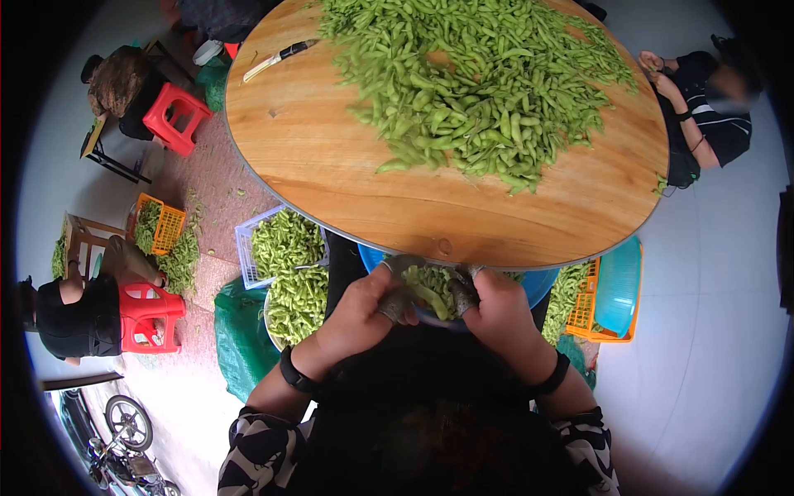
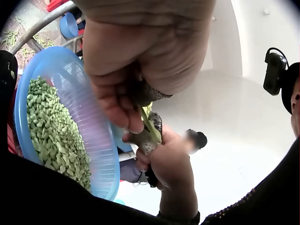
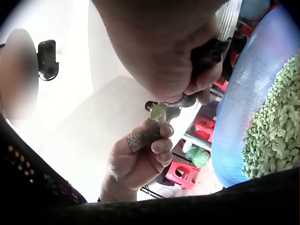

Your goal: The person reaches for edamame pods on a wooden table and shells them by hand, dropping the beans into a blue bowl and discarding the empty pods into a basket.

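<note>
Both hands meet just below the table's near edge in the head view, with dark coverings on some fingers. The left hand (image 1: 362,307) and the right hand (image 1: 503,312) pinch a green pod between them, seen as a pod (image 2: 151,126) in the left wrist view and a pod (image 3: 158,113) in the right wrist view. Below them is a blue basket (image 2: 112,164) holding shelled green beans (image 2: 51,133). A large heap of whole pods (image 1: 463,99) covers the far part of the round wooden table (image 1: 347,186).
A knife (image 1: 281,59) lies at the table's left. Crates of pods stand on the floor at left (image 1: 285,248) and right (image 1: 579,310), near a green sack (image 1: 240,339). Several people sit around; red stools (image 1: 178,116) and a motorcycle (image 1: 128,446) are at left.
</note>
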The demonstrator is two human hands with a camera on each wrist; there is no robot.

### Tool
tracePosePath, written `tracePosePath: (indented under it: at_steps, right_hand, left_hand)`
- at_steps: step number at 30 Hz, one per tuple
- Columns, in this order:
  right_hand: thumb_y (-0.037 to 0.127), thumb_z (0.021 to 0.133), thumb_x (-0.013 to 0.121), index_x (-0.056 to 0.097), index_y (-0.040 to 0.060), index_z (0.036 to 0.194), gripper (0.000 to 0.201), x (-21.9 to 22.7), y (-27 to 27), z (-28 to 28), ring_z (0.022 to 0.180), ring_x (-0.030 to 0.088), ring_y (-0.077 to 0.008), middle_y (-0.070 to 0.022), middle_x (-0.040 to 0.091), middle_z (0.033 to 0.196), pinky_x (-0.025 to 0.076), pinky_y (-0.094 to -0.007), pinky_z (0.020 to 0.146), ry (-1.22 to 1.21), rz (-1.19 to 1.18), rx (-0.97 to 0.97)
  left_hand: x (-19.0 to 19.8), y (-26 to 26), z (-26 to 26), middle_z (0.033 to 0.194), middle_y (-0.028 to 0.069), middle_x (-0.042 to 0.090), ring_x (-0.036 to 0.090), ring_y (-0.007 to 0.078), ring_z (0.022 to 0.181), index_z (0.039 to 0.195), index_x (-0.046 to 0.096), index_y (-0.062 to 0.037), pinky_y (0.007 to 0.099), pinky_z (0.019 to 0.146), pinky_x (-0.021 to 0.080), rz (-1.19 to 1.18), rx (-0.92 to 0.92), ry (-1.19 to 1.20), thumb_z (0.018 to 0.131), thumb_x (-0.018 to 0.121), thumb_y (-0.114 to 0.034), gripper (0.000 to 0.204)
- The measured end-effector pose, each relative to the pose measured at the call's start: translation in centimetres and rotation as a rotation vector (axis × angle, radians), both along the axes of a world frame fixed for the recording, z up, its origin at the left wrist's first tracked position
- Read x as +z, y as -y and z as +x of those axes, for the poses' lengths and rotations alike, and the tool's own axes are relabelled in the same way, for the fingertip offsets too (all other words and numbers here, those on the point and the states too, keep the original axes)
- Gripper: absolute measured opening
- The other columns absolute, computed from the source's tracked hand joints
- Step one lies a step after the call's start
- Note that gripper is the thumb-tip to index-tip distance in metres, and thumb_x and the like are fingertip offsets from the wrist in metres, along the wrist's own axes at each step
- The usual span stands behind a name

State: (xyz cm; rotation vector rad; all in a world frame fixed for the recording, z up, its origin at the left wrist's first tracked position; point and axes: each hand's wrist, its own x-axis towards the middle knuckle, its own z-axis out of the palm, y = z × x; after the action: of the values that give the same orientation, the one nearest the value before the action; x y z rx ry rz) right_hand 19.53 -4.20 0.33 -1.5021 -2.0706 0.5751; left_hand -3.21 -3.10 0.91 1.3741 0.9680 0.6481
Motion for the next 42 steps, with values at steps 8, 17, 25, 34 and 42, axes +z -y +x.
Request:
tracePosePath:
  at_steps: [8,17,25,34,42]
  right_hand:
    - [0.003,0.067,0.062,0.053,-0.0009,0.086,0.021,0.8,-2.0,-0.9,0.067,0.059,-0.0398,-0.0187,0.058,0.076,0.049,-0.0464,0.06,-0.056,0.068,0.045]
    - [0.005,0.069,0.063,0.054,-0.0006,0.084,0.019,0.8,-1.7,-0.9,0.069,0.059,-0.0406,-0.0197,0.058,0.078,0.048,-0.0476,0.059,0.016,0.093,0.087]
    - [0.004,0.074,0.065,0.059,0.0003,0.105,0.032,0.0,-0.4,0.9,0.079,0.061,-0.0421,-0.021,0.063,0.088,0.05,-0.0437,0.066,-0.113,-0.006,0.008]
    - [0.01,0.083,0.067,0.059,-0.0015,0.1,0.022,1.4,-2.6,-0.6,0.064,0.058,-0.0149,-0.0126,0.062,0.075,0.048,-0.0319,0.06,-0.75,-0.389,-0.094]
    - [0.009,0.093,0.057,0.056,0.0013,0.116,0.025,-0.2,-1.4,0.6,0.055,0.05,-0.0033,0.001,0.059,0.073,0.039,-0.0203,0.049,-0.633,-0.173,0.031]
  left_hand:
    - [0.4,-0.2,-9.3,0.108,0.0185,0.062,0.064,0.0346,0.094,0.113,0.058,0.0016,0.0402,0.081,0.053,0.524,0.285,-0.826,0.077,0.053,0.012,0.038]
    - [2.5,-7.2,-1.4,0.108,0.0176,0.059,0.057,0.0342,0.095,0.107,0.062,0.0011,0.0412,0.083,0.049,1.081,0.368,-0.834,0.079,0.064,-0.007,0.03]
    - [-0.8,-11.0,0.4,0.1,0.0188,0.059,0.056,0.0368,0.088,0.097,0.059,-0.0006,0.0432,0.08,0.048,0.978,0.323,-0.893,0.071,0.061,-0.004,0.027]
    - [1.9,-2.3,2.8,0.091,0.021,0.064,0.065,0.0377,0.086,0.106,0.055,-0.0001,0.0378,0.07,0.053,0.372,0.028,-0.212,0.083,0.064,-0.002,0.026]
    - [0.7,-2.1,3.2,0.09,0.0173,0.065,0.066,0.0309,0.083,0.108,0.059,0.0003,0.0333,0.07,0.051,0.347,0.065,-0.162,0.085,0.06,0.0,0.024]
